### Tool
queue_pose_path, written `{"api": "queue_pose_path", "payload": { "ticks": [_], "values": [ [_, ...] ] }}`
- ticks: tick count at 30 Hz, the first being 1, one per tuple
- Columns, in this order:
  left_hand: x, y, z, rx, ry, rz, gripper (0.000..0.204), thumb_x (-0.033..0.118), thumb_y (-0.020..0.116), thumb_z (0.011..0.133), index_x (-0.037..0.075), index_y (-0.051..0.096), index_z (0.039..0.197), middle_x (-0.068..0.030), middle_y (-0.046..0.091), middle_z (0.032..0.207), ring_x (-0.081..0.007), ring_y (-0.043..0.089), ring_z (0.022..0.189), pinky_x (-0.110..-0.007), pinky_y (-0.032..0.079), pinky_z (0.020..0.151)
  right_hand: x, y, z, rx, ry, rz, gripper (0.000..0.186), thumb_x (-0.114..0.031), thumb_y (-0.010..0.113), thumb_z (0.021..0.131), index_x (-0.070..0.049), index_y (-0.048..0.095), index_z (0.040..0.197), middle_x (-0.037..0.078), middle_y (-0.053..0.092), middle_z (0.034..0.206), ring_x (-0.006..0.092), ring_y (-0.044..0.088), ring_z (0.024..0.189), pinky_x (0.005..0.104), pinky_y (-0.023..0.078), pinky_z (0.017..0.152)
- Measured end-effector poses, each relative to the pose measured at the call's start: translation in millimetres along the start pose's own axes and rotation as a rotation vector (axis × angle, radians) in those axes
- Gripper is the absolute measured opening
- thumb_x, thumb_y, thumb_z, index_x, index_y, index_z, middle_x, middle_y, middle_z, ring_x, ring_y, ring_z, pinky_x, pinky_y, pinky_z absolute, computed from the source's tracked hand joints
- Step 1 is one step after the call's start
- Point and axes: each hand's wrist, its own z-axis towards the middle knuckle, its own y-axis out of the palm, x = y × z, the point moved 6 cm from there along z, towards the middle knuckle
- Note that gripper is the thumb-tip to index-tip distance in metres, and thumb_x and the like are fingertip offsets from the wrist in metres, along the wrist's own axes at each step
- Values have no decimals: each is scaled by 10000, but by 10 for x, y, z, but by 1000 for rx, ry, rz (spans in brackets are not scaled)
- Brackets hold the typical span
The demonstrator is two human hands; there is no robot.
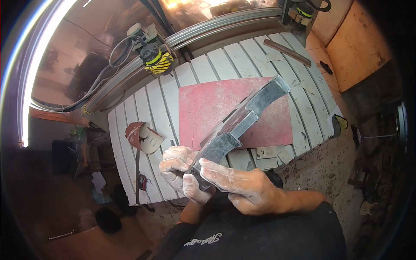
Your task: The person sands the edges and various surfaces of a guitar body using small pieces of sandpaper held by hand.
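Note:
A long, dusty dark grey part (225, 145) with stepped, curved edges slants up to the right in front of me, its far end over the red board. My left hand (180, 171) is closed around its near end, fingers curled and thumb below. My right hand (242, 186) is pressed against the same end, with its fingers together and stretched along the side. White dust coats both hands. Whether a thin sheet lies under the right fingers is hidden. Beneath the part, a worn red board (203, 104) lies on the white slatted table (123, 125).
A curled piece of reddish-brown sandpaper (145, 138) rests on the table's left side. Torn paper scraps (266, 152) lie near the front edge, and a brown strip (286, 52) at the far right. Behind the table, a yellow-and-black striped machine head (158, 60) hangs by a metal rail (225, 24).

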Motion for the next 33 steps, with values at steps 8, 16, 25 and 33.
{"api": "queue_pose_path", "payload": {
  "ticks": [8, 16, 25, 33],
  "values": [
    [-43, -16, 23, 3, 9, 20, 301, 303, 570, 814, 52, 449, 927, -92, 439, 874, -195, 448, 803, -355, 381, 722, 2, 6, -35, 1, 29, 54, 756, 160, 576, 734, -31, 540, 1465, 238, 558, 1468, 371, 682, 1175, 344, 605, 901],
    [10, 166, 17, -219, 154, 196, 513, 420, 721, 830, 49, 455, 1064, -95, 447, 939, -183, 481, 859, -334, 432, 762, 368, -151, -115, 121, 17, -515, 714, 51, 621, 787, -85, 531, 1482, 144, 568, 1484, 310, 748, 954, 365, 629, 706],
    [-63, 264, 45, -269, 108, 23, 384, 235, 735, 905, 1, 497, 1095, -118, 629, 903, -192, 616, 827, -392, 558, 847, 342, -257, -196, 116, 95, -594, 695, 71, 606, 753, -119, 603, 1422, 118, 589, 1465, 291, 744, 975, 356, 620, 736],
    [-85, 374, 55, -241, 37, 2, 350, 178, 758, 878, 12, 522, 1078, -103, 614, 911, -179, 607, 820, -342, 538, 786, 298, -407, -117, 171, 53, -737, 631, 30, 617, 789, -110, 615, 1405, 99, 605, 1454, 260, 746, 830, 347, 606, 713]
  ]
}}
